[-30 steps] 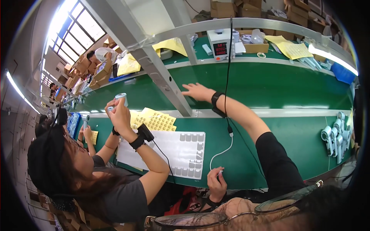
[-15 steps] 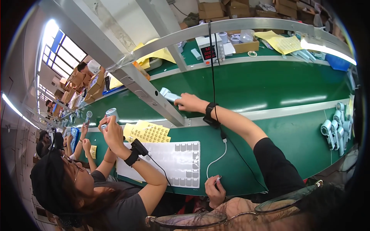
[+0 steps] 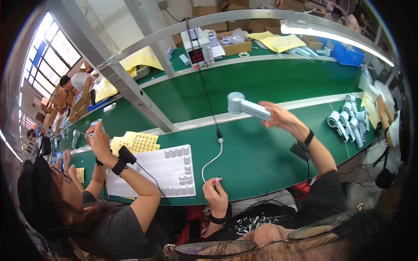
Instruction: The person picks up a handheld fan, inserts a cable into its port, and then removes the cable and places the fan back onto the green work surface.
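Note:
A light-blue handheld fan (image 3: 255, 109), with a round head and a flat straight handle, is held over the workbench in my right hand (image 3: 281, 116). The fingers close around the end of its handle, and the head points left. By the bench's front edge, my left hand (image 3: 215, 192) pinches the end of a white charging cable (image 3: 214, 159). Most of the plug is hidden by the fingertips. That cable runs up to a black connector (image 3: 219, 134) on a cord hanging from above.
At the right lies a pile of light-blue fans (image 3: 348, 119). Left of me, a co-worker (image 3: 100, 148) holds another fan above a white sticker sheet (image 3: 165, 172) and yellow sheets (image 3: 137, 142). Behind run a green conveyor belt (image 3: 261, 78) and a metal post (image 3: 139, 95). A power supply (image 3: 196, 48) stands beyond.
My right hand has brought the fan from over the belt toward me and to the right. My left hand still pinches the cable end. The whole view has shifted rightward.

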### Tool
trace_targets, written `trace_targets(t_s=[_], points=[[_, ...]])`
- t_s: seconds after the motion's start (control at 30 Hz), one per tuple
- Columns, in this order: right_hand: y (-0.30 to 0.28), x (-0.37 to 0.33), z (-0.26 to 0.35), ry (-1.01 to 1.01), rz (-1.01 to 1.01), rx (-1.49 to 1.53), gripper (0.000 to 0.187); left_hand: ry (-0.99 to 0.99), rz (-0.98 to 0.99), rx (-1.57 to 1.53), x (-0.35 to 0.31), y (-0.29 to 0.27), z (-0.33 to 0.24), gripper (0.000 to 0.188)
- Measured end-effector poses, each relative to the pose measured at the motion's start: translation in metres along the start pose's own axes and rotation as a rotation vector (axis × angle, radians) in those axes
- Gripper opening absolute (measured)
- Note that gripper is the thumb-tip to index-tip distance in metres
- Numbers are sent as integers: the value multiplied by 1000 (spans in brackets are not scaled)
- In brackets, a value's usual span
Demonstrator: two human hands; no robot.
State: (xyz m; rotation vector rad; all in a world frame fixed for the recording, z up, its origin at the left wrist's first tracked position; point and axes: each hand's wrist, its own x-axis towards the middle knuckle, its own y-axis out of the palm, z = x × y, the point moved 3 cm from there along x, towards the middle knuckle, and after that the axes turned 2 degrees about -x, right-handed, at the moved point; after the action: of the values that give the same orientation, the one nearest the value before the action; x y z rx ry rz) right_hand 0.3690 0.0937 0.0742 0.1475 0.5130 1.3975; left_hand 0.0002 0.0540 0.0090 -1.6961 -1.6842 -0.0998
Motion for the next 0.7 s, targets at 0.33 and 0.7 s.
trace_targets(t_s=[0.33, 0.7], points=[[35, -138, -62, -148, 72, 285, 72, -63, 45, -169, -4, 16, -35, 8], [69, -132, -92, -211, 65, 570, 60, -306, 462, -593, -35, 42, -103, 11]])
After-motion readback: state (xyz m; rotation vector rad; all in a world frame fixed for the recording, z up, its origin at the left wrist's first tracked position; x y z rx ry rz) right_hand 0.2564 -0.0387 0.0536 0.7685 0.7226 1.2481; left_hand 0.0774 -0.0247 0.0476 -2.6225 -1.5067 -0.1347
